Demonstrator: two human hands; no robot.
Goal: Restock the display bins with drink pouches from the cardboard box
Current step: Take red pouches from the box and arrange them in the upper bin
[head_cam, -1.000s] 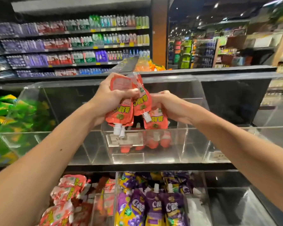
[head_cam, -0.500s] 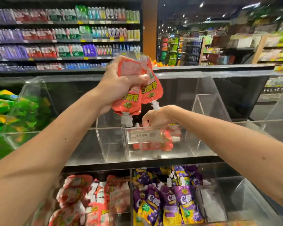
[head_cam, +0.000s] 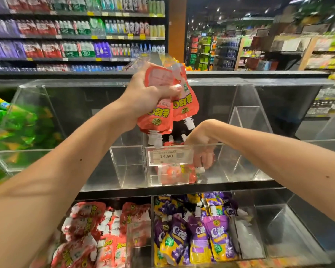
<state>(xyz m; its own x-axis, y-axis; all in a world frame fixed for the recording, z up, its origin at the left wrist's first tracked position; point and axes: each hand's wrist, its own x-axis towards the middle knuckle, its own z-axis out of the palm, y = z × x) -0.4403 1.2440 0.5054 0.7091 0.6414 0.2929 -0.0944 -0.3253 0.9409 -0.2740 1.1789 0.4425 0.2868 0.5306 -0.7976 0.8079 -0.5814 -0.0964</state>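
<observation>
My left hand [head_cam: 143,97] grips a bunch of orange-red drink pouches [head_cam: 157,117] by their tops, spouts hanging down, above a clear acrylic bin [head_cam: 228,147] on the upper tier. My right hand [head_cam: 199,141] reaches down into that bin behind its front wall, with the fingers curled on an orange-red pouch [head_cam: 200,169] by its white spout. A few more of the same pouches [head_cam: 174,175] lie on the bin floor behind the 14.90 price tag [head_cam: 169,156]. The cardboard box is out of view.
Green pouches [head_cam: 14,120] fill the upper bin at the left. On the lower tier there are red pouches [head_cam: 97,229], purple pouches [head_cam: 197,233] and a clear compartment [head_cam: 278,219] at the right. Bottle shelves [head_cam: 75,45] stand behind.
My right hand left the bunch with one pouch and went down into the bin. My left hand stayed raised with the remaining pouches.
</observation>
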